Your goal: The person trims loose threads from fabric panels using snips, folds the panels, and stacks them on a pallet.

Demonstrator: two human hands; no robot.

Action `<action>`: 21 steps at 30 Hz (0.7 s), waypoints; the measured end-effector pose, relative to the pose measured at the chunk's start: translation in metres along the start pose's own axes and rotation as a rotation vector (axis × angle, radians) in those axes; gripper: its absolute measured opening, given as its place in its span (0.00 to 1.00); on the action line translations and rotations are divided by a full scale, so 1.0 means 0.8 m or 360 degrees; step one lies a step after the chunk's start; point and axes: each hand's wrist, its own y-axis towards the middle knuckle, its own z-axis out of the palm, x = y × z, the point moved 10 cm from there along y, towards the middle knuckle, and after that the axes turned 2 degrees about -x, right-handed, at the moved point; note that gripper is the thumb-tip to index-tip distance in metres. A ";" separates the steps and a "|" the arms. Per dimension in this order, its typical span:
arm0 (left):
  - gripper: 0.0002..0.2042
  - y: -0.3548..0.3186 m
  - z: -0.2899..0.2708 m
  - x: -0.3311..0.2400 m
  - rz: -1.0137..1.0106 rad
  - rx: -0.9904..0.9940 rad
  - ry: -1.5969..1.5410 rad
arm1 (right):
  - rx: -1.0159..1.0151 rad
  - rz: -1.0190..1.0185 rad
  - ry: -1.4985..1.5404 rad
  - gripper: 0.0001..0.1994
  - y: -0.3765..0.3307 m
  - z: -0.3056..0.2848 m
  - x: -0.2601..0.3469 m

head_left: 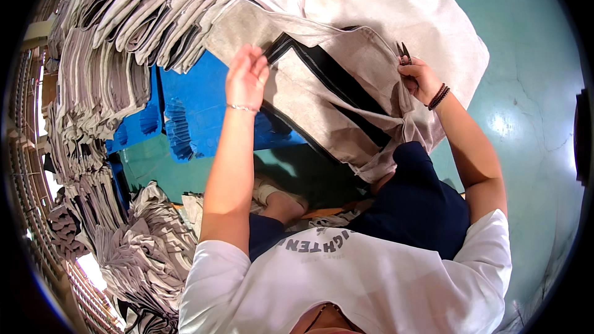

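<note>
Item: one grey fabric bag (346,68) with black strap bands, which we hold up over our lap, spread and tilted, its lower corner sagging onto our dark-clad knee. The black bands run diagonally across its near face, meeting at a corner by our left hand (246,77). Item: small thread snips (404,54), dark, blades pointing up, which we grip in our right hand (421,80) against the bag's right edge.

Fabric piece (346,80) across lap; folded stacks (124,31) left; sheet (198,105) beneath.
</note>
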 end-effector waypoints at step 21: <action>0.12 -0.054 0.051 0.112 0.0245 0.0229 0.1599 | 0.0453 -0.1088 -0.1846 0.19 0.080 0.185 0.006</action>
